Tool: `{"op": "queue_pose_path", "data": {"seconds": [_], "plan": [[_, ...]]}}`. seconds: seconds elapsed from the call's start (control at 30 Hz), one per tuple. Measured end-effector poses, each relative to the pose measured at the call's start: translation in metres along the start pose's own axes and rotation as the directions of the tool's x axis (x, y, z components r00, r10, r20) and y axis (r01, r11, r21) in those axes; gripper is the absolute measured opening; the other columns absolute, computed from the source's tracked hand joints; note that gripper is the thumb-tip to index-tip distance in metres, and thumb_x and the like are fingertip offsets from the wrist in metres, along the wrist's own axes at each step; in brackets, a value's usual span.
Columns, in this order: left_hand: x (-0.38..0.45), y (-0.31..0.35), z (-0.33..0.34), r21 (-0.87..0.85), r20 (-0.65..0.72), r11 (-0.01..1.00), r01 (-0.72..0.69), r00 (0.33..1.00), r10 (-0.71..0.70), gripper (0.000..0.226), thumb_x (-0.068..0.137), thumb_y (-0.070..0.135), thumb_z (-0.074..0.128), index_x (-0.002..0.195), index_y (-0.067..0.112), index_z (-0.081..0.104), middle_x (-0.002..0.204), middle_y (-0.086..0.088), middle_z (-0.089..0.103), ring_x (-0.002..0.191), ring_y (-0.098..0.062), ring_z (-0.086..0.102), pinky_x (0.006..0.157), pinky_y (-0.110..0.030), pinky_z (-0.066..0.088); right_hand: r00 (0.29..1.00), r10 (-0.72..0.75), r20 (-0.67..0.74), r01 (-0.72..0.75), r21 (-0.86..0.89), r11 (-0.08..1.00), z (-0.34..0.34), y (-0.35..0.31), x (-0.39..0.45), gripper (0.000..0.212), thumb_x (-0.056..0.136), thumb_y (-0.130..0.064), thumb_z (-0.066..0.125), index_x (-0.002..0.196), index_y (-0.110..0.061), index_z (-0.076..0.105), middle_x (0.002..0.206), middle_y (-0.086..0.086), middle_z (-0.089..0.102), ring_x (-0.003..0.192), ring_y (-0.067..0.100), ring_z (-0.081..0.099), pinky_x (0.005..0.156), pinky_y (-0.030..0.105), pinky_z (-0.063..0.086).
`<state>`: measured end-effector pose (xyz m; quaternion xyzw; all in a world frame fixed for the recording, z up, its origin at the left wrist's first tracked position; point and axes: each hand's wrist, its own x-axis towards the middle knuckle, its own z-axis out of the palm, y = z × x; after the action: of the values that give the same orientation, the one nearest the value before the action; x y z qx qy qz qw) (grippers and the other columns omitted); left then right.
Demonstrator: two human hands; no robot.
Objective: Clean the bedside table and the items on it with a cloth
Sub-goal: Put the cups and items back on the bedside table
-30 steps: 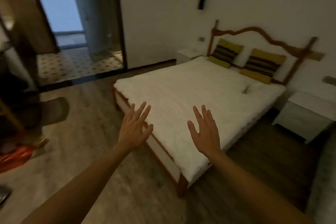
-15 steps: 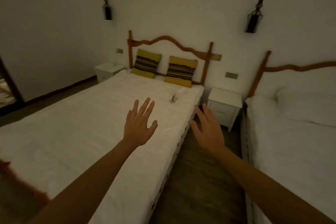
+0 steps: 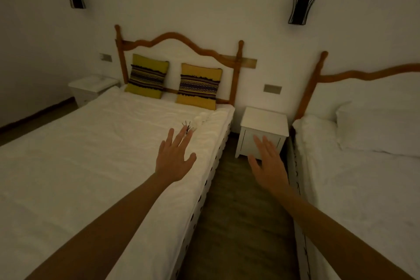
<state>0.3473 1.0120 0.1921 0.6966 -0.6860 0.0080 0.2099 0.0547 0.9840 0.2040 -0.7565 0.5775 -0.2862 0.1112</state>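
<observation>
Both arms stretched forward, palms down, holding nothing. Left hand (image 3: 175, 158) flat with fingers spread, hovering over the right edge of the left bed (image 3: 95, 154), fingertips near a small dark spiky object (image 3: 187, 125) on the sheet. Right hand (image 3: 269, 166) likewise flat and spread, above the wooden floor (image 3: 236, 223) between the beds, in front of the white bedside table (image 3: 263, 124). Top surface of that table bare and white, set against the wall between the left bed and the right bed (image 3: 363, 177). Two striped yellow cushions (image 3: 172, 83) propped at the headboard.
</observation>
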Motion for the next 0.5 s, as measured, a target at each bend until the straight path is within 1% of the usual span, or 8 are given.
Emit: {"op": "queue_pose_path", "data": {"seconds": [0.13, 0.2, 0.27, 0.33, 0.5], "plan": [[0.093, 0.002, 0.049, -0.012, 0.058, 0.997, 0.074, 0.996, -0.074, 0.074, 0.098, 0.047, 0.046, 0.159, 0.028, 0.009, 0.168, 0.006, 0.0, 0.154, -0.031, -0.003, 0.121, -0.057, 0.017, 0.997, 0.036, 0.07, -0.04, 0.063, 0.997, 0.017, 0.06, 0.104, 0.066, 0.103, -0.044, 0.046, 0.159, -0.036, 0.011, 0.168, -0.001, 0.009, 0.155, 0.023, 0.004, 0.125, 0.051, 0.013], [0.139, 0.003, 0.068, -0.002, 0.08, 0.994, 0.108, 0.991, -0.107, 0.075, 0.098, 0.048, 0.045, 0.16, 0.027, 0.008, 0.168, 0.006, 0.0, 0.154, -0.03, -0.003, 0.121, -0.056, 0.017, 0.992, 0.014, 0.123, -0.022, 0.061, 0.998, 0.025, 0.086, 0.153, 0.068, 0.103, -0.042, 0.047, 0.159, -0.036, 0.01, 0.168, -0.001, 0.011, 0.155, 0.023, 0.006, 0.124, 0.052, 0.015], [0.182, 0.001, 0.084, -0.018, 0.123, 0.991, 0.134, 0.984, -0.131, 0.075, 0.098, 0.047, 0.045, 0.16, 0.025, 0.009, 0.168, 0.006, 0.001, 0.154, -0.029, -0.002, 0.121, -0.054, 0.018, 0.985, 0.04, 0.168, -0.051, 0.063, 0.997, 0.034, 0.11, 0.201, 0.069, 0.102, -0.039, 0.05, 0.159, -0.034, 0.012, 0.167, 0.001, 0.015, 0.154, 0.025, 0.01, 0.124, 0.052, 0.017], [0.217, -0.004, 0.099, -0.007, 0.13, 0.99, 0.138, 0.982, -0.136, 0.075, 0.098, 0.046, 0.047, 0.16, 0.025, 0.01, 0.168, 0.004, 0.002, 0.154, -0.029, -0.001, 0.121, -0.053, 0.02, 0.983, 0.051, 0.178, -0.067, 0.086, 0.994, 0.045, 0.125, 0.236, 0.071, 0.101, -0.035, 0.054, 0.159, -0.031, 0.014, 0.166, 0.003, 0.018, 0.153, 0.026, 0.016, 0.123, 0.051, 0.02], [0.323, -0.027, 0.154, -0.051, 0.167, 0.976, 0.21, 0.966, -0.199, 0.075, 0.098, 0.041, 0.051, 0.159, 0.02, 0.013, 0.168, -0.001, 0.004, 0.154, -0.03, 0.0, 0.122, -0.051, 0.018, 0.963, 0.014, 0.268, -0.046, 0.114, 0.992, 0.095, 0.163, 0.344, 0.076, 0.099, -0.031, 0.058, 0.159, -0.031, 0.011, 0.167, 0.0, 0.016, 0.152, 0.023, 0.018, 0.121, 0.041, 0.016]]}}
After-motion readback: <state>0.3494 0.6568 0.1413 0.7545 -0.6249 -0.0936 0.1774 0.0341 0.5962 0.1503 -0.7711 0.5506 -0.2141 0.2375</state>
